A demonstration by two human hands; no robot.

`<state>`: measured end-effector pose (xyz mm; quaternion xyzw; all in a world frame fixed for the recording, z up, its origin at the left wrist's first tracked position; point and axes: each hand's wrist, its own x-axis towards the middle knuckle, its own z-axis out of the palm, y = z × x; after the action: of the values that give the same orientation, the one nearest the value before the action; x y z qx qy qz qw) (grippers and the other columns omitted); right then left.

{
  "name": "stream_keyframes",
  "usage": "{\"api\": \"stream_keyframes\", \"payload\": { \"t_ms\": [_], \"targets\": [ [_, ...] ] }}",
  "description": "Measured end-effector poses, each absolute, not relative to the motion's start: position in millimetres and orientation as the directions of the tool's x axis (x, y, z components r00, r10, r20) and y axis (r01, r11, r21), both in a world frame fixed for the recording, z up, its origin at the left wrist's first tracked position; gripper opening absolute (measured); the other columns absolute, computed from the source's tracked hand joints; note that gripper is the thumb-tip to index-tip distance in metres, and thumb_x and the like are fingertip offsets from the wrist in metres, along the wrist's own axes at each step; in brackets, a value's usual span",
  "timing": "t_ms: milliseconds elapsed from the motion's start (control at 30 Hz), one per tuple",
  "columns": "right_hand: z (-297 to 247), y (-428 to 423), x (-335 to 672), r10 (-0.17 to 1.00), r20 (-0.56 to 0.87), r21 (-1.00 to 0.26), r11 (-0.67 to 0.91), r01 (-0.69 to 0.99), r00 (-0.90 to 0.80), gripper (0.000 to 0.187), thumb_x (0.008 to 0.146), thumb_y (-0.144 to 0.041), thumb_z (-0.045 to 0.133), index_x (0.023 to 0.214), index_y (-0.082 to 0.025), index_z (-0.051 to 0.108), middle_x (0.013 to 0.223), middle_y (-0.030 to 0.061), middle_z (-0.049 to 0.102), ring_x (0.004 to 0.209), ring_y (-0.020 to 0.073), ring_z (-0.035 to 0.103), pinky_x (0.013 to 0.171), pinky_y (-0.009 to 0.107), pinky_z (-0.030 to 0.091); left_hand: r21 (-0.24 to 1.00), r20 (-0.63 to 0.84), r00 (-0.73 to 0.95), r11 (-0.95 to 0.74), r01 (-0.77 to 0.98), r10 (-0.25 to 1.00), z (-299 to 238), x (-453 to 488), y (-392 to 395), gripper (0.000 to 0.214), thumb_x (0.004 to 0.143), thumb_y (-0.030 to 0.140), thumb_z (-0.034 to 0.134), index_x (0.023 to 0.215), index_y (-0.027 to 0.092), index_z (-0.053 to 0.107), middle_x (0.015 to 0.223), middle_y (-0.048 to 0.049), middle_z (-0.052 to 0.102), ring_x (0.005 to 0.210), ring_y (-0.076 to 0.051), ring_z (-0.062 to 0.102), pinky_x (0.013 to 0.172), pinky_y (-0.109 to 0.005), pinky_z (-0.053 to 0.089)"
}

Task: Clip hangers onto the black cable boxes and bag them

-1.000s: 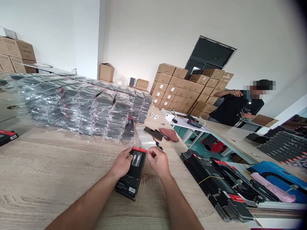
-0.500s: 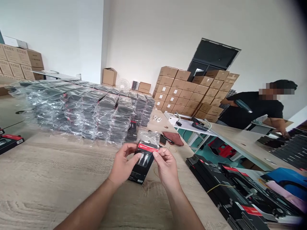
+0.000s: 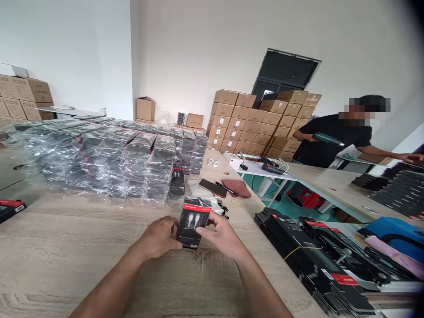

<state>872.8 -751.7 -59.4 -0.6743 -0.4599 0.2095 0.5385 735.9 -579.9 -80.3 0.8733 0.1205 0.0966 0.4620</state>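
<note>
A black cable box (image 3: pixel 190 230) with a red top band and a picture of two white plugs stands nearly upright on the wooden table, its front towards me. My right hand (image 3: pixel 221 234) grips its right side, thumb across the front and fingers behind. At the lower left edge, the thumb and fingers of my left hand (image 3: pixel 160 238) close on the box. Just behind it lie white packing and small black pieces (image 3: pixel 224 209), partly hidden. Another black box (image 3: pixel 176 182) stands against the wrapped stacks.
Plastic-wrapped stacks of black boxes (image 3: pixel 132 170) fill the left back. A phone (image 3: pixel 212 187), a pen (image 3: pixel 227 189) and a brown pouch (image 3: pixel 241 189) lie behind my hands. Flattened black cartons (image 3: pixel 294 247) are piled at right. A co-worker (image 3: pixel 331 141) holds a dark green tool (image 3: pixel 327 139).
My hands have moved from the top of the box down to its sides. The box now stands more upright, and the clear plastic above it is out of sight. The co-worker's arm is stretched out further.
</note>
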Motion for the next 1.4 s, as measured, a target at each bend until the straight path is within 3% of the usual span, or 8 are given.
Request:
{"api": "stream_keyframes", "payload": {
  "t_ms": [100,300,533,667,800,967,1133,1400],
  "targets": [
    [-67,-750,873,0.870,0.189,-0.922,-0.003,0.387,0.456,0.037,0.071,-0.032,0.072,0.105,-0.020,0.064,0.100,0.0046,0.068,0.092,0.0223,0.061,0.085,0.037,0.047,0.906,0.152,0.944,-0.423,-0.016,0.291,-74,736,-585,0.047,0.064,0.031,0.070,0.108,0.017,0.064,0.087,-0.0032,0.065,0.079,-0.019,0.056,0.070,-0.027,0.041],
    [-66,-753,871,0.904,0.182,-0.928,0.028,0.372,0.387,0.048,0.066,-0.031,0.077,0.111,-0.022,0.062,0.106,0.0046,0.066,0.099,0.0240,0.060,0.089,0.039,0.046,0.894,0.114,0.952,-0.448,0.027,0.285,-80,741,-582,0.027,0.064,0.028,0.069,0.089,0.017,0.069,0.088,-0.0042,0.065,0.083,-0.021,0.057,0.074,-0.030,0.043],
    [-59,-747,876,0.702,0.340,-0.939,0.216,0.267,0.626,0.028,0.079,-0.039,0.066,0.100,-0.021,0.065,0.096,0.0039,0.068,0.087,0.0196,0.061,0.082,0.032,0.047,0.943,0.099,0.973,-0.332,-0.026,0.207,-80,743,-594,0.032,0.075,0.029,0.062,0.105,0.017,0.061,0.093,-0.0058,0.066,0.086,-0.020,0.059,0.076,-0.030,0.044],
    [-65,-746,891,0.499,0.232,-0.931,0.363,0.042,0.835,0.031,0.073,-0.044,0.069,0.092,-0.019,0.065,0.085,0.0036,0.069,0.070,0.0172,0.061,0.067,0.030,0.049,0.969,-0.055,0.992,-0.234,0.080,0.111,-80,742,-600,0.031,0.070,0.033,0.067,0.094,0.013,0.063,0.070,-0.0002,0.060,0.063,-0.013,0.053,0.058,-0.023,0.040],
    [-70,-746,899,0.468,0.126,-0.895,0.433,-0.103,0.874,0.030,0.068,-0.041,0.074,0.084,-0.018,0.064,0.080,0.0026,0.069,0.064,0.0151,0.059,0.060,0.027,0.048,0.969,-0.202,0.976,-0.129,0.212,0.085,-76,741,-604,0.035,0.071,0.044,0.067,0.085,0.012,0.063,0.068,-0.0016,0.061,0.059,-0.012,0.054,0.047,-0.019,0.035],
    [-70,-749,906,0.413,0.078,-0.846,0.509,-0.159,0.907,0.026,0.069,-0.039,0.074,0.081,-0.019,0.063,0.079,0.0011,0.069,0.064,0.0141,0.059,0.058,0.025,0.047,0.977,-0.148,0.986,0.166,0.134,0.075,-78,755,-633,0.042,0.073,0.050,0.066,0.084,0.010,0.065,0.077,-0.0093,0.069,0.061,-0.015,0.062,0.049,-0.022,0.045],
    [-67,-754,912,0.422,0.165,-0.812,0.571,-0.120,0.892,0.037,0.074,-0.052,0.064,0.092,-0.020,0.063,0.078,0.0023,0.067,0.065,0.0157,0.060,0.052,0.025,0.045,0.825,-0.047,0.958,0.552,-0.122,0.282,-66,793,-642,0.025,0.079,0.034,0.066,0.087,0.011,0.061,0.084,-0.0121,0.071,0.068,-0.016,0.067,0.066,-0.029,0.056],
    [-85,-746,911,0.448,0.206,-0.937,0.346,0.044,0.870,0.038,0.066,-0.054,0.069,0.075,-0.017,0.065,0.070,0.0027,0.063,0.057,0.0129,0.055,0.047,0.023,0.038,0.681,-0.312,0.728,0.678,-0.277,0.611,-62,839,-576,0.030,0.093,0.023,0.046,0.063,0.017,0.043,0.076,-0.0078,0.067,0.076,-0.010,0.067,0.070,-0.018,0.055]
  ]
}}
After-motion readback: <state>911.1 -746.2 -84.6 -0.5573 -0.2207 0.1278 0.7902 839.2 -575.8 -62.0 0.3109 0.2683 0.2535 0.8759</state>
